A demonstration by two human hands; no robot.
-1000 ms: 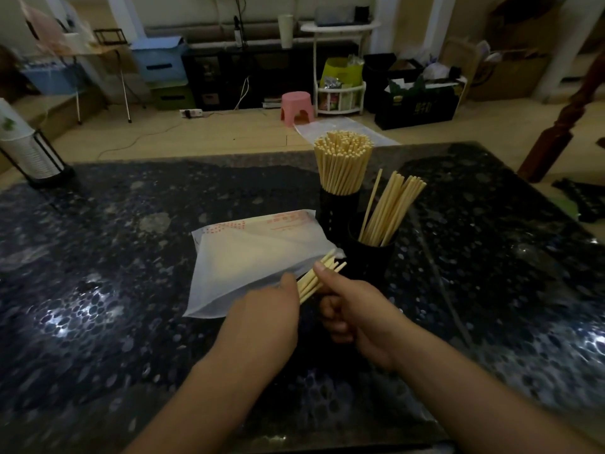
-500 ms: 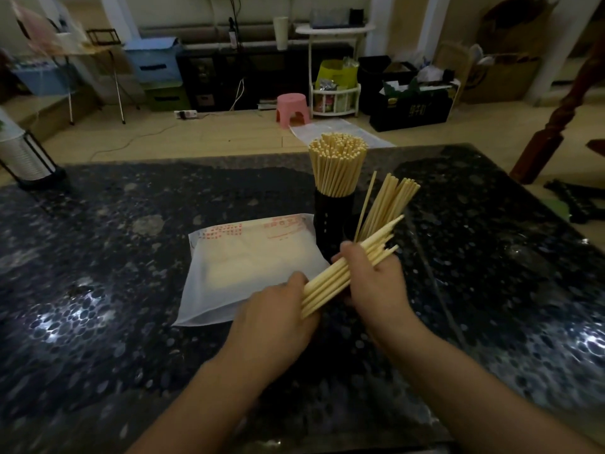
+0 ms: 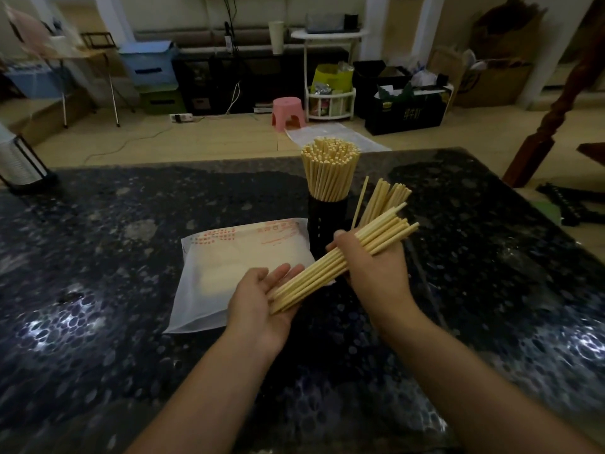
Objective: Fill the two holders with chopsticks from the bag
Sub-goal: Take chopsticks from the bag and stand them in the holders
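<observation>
A bundle of pale wooden chopsticks [image 3: 379, 235] lies slanted across both my hands, fully out of the white plastic bag [image 3: 229, 267]. My right hand [image 3: 376, 270] is shut around the bundle's middle. My left hand [image 3: 262, 299] is open, palm up, with the bundle's lower ends resting on its fingers. The far black holder [image 3: 325, 221] is packed with upright chopsticks [image 3: 329, 172]. The near holder is hidden behind my right hand; its leaning chopsticks [image 3: 383, 198] show above it. The bag lies flat on the table with some chopsticks still inside.
The dark speckled stone table [image 3: 131, 322] spreads left and right of my arms. A stack of white cups in a black stand [image 3: 19, 162] sits at its far left corner. Beyond the far edge are a pink stool [image 3: 288, 113] and storage boxes on the floor.
My right hand has drawn the bundle up and right, out of the bag. My left hand let go of the bag's mouth and turned palm up under the bundle's lower ends.
</observation>
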